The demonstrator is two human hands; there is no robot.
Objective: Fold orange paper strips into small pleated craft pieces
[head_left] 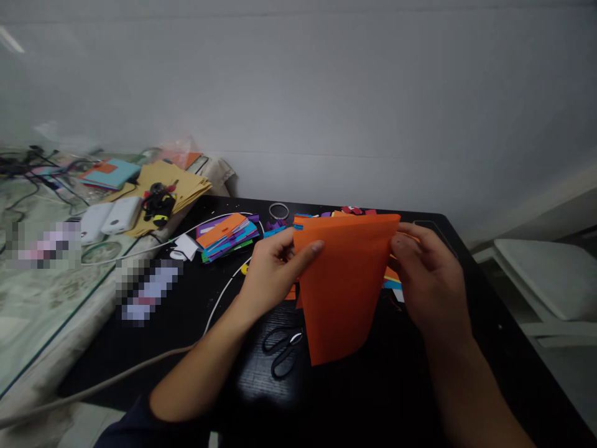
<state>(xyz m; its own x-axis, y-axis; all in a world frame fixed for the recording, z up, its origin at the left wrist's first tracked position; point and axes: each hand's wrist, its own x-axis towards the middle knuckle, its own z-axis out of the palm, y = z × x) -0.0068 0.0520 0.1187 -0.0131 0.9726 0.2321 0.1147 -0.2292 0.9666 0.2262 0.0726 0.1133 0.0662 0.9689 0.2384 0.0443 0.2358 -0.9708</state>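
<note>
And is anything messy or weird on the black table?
A bit. The stack of colored sheets is askew, its edges poking out at different angles. A white cable also loops untidily across the black table. No spill shows; the held orange sheet looks untorn.

Bare forearms (200, 367) reach forward; left hand (273, 267) and right hand (431, 274) pinch, well apart.
</note>
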